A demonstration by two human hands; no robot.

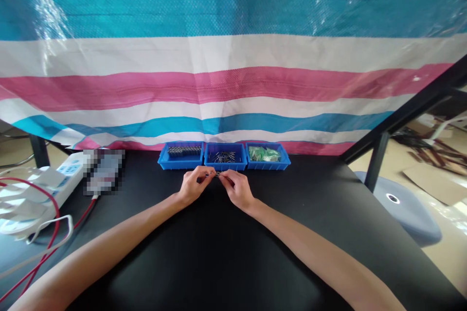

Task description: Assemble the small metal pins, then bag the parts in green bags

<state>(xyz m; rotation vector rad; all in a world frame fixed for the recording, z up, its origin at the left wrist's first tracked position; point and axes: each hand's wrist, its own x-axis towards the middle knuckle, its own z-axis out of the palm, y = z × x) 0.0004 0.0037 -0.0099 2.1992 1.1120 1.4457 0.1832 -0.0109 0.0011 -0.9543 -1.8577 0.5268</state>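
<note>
My left hand point(196, 184) and my right hand point(238, 188) meet just in front of the blue bins, fingertips almost touching. Both are closed in a pinch around a small dark metal part point(218, 174). It is mostly hidden by the fingers and too small to tell its kind. Right behind the hands is the middle blue bin point(225, 165), holding loose thin metal pins or screws point(225, 157). The left blue bin point(180, 164) has rows of small dark metal pieces point(185, 150). In the right blue bin point(268, 165) lie green and white plastic packets point(264, 154).
A white power strip point(69, 170) with plugs and red and white cables point(54, 214) occupies the table's left side, beside a blurred-out object point(104, 170). A striped plastic sheet point(219, 82) hangs behind the black table point(204, 262). A grey stool point(404, 209) stands off the right edge.
</note>
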